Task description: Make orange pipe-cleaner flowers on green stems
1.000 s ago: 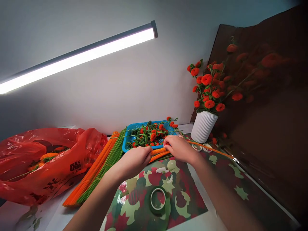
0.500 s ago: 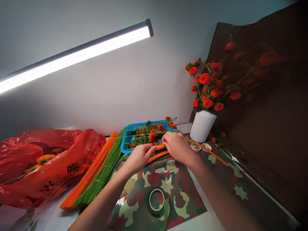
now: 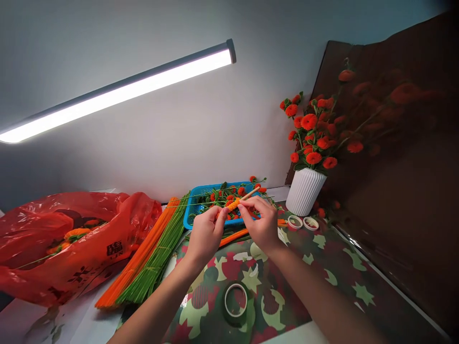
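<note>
An orange pipe cleaner point(image 3: 233, 205) is coiled around a thin wooden stick point(image 3: 251, 192), whose bare end points up and to the right. My left hand point(image 3: 206, 231) pinches the left end of the coil between thumb and fingers. At the coil's right end, the fingers of my right hand point(image 3: 264, 224) close on the pipe cleaner, just below the bare stick. Both hands are above the front edge of a blue basket point(image 3: 187, 215) that holds red pipe-cleaner flowers point(image 3: 230, 197) with green stems. Loose orange pipe cleaners point(image 3: 234, 236) lie under the hands.
Orange pipe-cleaner bundle point(image 3: 143, 248) and green bundle point(image 3: 158, 260) lie left, beside a red plastic bag point(image 3: 118, 224). A white vase point(image 3: 304, 191) of red flowers stands right, near two small tape rolls point(image 3: 294, 222). Green tape roll point(image 3: 236, 301) sits in front on the camouflage mat point(image 3: 304, 272).
The long orange tail that stretched right from my right hand no longer shows. The coil has tilted up to the right, and the stick's bare end has come into view.
</note>
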{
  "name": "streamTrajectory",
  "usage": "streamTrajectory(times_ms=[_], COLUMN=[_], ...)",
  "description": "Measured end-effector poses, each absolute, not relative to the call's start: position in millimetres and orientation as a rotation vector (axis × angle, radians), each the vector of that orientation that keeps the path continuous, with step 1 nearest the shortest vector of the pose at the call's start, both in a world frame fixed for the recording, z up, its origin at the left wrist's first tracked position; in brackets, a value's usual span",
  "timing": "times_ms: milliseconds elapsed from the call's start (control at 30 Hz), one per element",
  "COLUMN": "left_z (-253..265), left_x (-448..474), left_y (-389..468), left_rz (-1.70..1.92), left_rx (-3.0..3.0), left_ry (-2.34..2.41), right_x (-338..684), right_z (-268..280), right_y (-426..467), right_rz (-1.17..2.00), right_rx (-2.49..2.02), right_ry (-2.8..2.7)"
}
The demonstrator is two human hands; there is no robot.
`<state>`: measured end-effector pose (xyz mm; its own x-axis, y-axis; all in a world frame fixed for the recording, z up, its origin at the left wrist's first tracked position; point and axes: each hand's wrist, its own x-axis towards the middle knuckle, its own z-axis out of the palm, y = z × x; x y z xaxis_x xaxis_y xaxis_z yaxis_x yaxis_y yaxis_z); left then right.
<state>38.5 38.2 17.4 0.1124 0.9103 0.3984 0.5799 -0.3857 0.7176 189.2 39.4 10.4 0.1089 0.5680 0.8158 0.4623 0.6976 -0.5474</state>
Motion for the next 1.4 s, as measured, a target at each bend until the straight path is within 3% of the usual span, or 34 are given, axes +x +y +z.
streamTrajectory(times_ms=[133, 300, 400, 667, 1400], left_z=[21, 24, 26, 33, 40], left_x=[39, 39, 39, 40, 35], left_y=[33, 29, 27, 21, 21], left_rz=[1.308, 1.434, 1.446, 1.226, 1.246], left_rx=[2.141, 2.271, 2.278, 2.089, 2.097], left_ry=[1.425, 1.398, 1.342, 1.199, 1.297], right_x=[187, 193, 202, 221, 203], right_z=[15, 20, 24, 24, 21], right_y=[36, 42, 47, 54, 46], right_rz=[0.309, 0.956, 1.174, 1.074, 1.018], right_rx=[-0.864, -0.868, -0.717, -0.45, -0.638], right_ry=[-1.345, -1.087, -1.126, -1.565, -1.377])
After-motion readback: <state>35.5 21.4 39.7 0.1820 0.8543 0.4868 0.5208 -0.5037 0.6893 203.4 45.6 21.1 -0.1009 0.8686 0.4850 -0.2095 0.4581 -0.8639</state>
